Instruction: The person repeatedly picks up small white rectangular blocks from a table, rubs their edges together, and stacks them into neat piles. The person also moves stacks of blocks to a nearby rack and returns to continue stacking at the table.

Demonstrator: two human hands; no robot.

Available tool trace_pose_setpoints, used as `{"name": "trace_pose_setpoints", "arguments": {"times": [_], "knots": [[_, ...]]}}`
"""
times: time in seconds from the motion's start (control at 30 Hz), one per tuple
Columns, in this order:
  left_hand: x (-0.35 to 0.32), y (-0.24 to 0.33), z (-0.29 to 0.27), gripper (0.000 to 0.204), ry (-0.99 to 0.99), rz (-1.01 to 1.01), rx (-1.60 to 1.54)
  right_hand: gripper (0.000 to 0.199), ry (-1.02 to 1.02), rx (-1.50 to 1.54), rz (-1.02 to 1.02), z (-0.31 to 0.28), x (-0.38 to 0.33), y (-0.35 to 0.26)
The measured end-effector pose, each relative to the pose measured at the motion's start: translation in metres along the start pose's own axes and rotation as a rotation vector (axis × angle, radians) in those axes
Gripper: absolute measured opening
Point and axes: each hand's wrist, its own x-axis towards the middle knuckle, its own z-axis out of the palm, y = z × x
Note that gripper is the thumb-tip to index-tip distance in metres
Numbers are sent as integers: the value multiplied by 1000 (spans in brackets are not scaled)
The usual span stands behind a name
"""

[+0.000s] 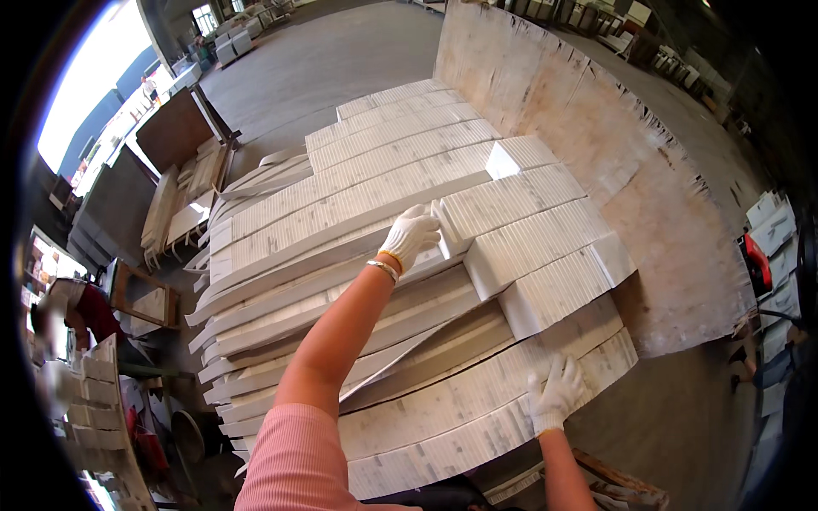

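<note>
Rows of thin pale strips with grey streaks, packed tightly side by side, cover a broad stack in front of me. My left hand, in a white knit glove, reaches across to the middle. Its fingers curl round a thin pale strip at the end of a row, beside a lower gap. Lower right, my right hand, gloved too, lies with fingers spread on the nearest row. Long pale bands run out to the left of the stack, their ends loose and uneven.
A tall worn wooden board stands along the stack's right side. Further left are another stack of strips and a bent-over person beside a wooden frame. A red object lies among pale pieces at the far right.
</note>
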Motion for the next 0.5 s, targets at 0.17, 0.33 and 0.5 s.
{"name": "trace_pose_setpoints", "arguments": {"times": [0.17,0.33,0.5], "knots": [[7,9,8,70,89,498,1406,75,5,47,-2,-1,3,-1],[4,46,27,71,-113,518,1951,75,23,28,16,-6,1,-6],[26,37,20,69,-205,809,2029,76,25,42,15,-4,3,-6]]}}
